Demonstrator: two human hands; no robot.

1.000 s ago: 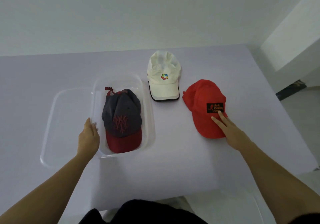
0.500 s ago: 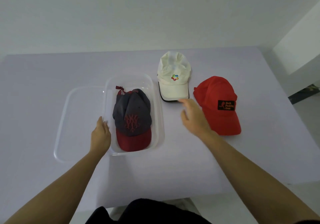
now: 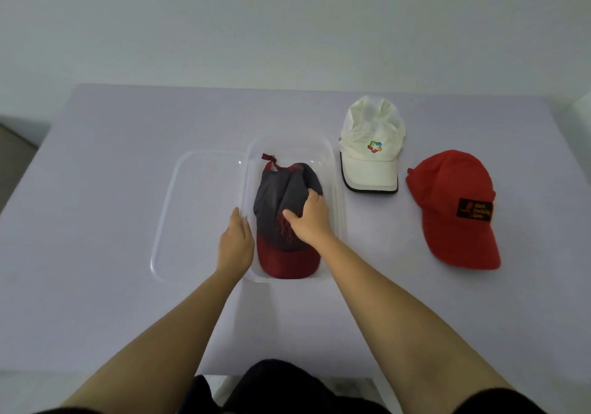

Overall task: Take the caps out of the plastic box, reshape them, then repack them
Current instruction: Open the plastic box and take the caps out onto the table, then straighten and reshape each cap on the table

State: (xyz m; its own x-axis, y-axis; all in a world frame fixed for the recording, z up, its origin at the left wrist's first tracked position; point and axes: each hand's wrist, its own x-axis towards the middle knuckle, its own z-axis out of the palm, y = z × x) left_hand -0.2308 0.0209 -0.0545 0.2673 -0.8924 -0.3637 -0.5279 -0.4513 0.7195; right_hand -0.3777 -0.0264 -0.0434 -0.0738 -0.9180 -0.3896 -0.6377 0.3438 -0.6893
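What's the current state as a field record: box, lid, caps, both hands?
box: clear plastic box, open, on the pale table
lid: clear plastic lid, flat beside the box's left side
in box: grey cap with dark red brim, brim toward the person
out of box: white cap with black-edged brim and red cap with black patch, right of the box, apart
left hand: left hand against the box's left wall, fingers straight
right hand: right hand grips the grey cap's crown, fingers curled
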